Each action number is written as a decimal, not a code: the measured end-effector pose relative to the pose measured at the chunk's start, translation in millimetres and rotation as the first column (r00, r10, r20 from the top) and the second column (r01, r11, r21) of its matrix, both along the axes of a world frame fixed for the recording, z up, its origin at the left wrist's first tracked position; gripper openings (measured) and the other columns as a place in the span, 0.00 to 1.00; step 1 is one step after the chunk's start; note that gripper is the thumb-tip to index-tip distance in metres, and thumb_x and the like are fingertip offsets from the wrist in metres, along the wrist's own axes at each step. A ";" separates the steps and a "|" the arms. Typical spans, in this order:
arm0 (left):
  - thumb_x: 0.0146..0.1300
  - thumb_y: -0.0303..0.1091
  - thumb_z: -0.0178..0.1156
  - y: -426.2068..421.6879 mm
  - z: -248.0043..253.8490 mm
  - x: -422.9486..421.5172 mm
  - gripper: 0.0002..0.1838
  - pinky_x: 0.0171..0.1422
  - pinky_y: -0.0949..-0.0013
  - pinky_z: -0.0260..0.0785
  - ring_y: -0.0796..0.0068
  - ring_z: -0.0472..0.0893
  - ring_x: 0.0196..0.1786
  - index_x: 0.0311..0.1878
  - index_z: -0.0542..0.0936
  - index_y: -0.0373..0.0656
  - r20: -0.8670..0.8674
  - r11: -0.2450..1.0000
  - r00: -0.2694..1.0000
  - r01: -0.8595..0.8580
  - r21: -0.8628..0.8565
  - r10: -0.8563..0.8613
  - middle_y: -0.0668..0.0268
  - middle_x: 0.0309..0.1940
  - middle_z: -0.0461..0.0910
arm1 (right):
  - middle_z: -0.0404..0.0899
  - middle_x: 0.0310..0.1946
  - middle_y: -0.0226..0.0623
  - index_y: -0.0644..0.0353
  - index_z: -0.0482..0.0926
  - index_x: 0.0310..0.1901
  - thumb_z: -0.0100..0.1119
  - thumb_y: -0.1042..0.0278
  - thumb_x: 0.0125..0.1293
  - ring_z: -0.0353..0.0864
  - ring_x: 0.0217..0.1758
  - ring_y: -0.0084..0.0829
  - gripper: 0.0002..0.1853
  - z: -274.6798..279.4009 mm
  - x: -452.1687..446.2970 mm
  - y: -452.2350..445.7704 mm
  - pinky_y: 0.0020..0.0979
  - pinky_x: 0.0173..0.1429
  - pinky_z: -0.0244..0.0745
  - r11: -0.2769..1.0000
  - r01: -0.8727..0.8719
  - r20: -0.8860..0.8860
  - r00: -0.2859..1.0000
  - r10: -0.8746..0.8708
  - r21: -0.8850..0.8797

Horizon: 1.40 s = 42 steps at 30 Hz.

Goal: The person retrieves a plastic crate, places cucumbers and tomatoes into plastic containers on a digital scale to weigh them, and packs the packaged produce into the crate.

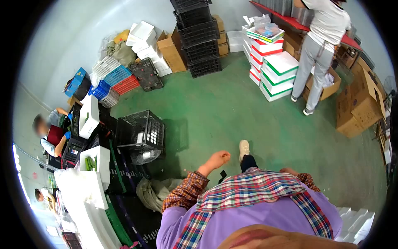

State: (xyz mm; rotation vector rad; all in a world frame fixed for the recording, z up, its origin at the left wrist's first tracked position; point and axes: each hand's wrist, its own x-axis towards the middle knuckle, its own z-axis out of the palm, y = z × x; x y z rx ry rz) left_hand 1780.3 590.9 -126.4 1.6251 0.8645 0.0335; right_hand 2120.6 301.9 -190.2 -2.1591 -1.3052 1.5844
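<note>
My left hand (217, 159) is held out in front of my body over the green floor. Its fingers are loosely curled, and nothing shows in them. My right hand (289, 171) is mostly hidden behind the plaid apron (253, 186), so its fingers cannot be made out. One of my shoes (244, 150) shows on the floor, just beyond the left hand. The nearest object on the left is a black plastic crate (141, 130), apart from the hand, with a clear plastic bag (145, 156) beside it.
To the left, white foam boxes (103, 166), one holding green vegetables (90, 163), stand near a person (56, 135). Ahead are stacked black crates (201, 41) and white boxes (280, 76). Another person (321, 54) stands near cardboard boxes (358, 103) at right.
</note>
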 end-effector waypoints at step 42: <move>0.61 0.41 0.54 667.7 -37.8 138.8 0.18 0.41 0.66 0.73 0.66 0.82 0.34 0.44 0.79 0.34 -0.388 0.438 0.304 -0.837 0.326 0.870 0.54 0.34 0.83 | 0.46 0.68 0.55 0.56 0.43 0.70 0.55 0.55 0.67 0.54 0.68 0.58 0.38 168.6 309.5 1486.1 0.61 0.71 0.50 0.651 0.730 -0.929 -0.355 0.104 -0.206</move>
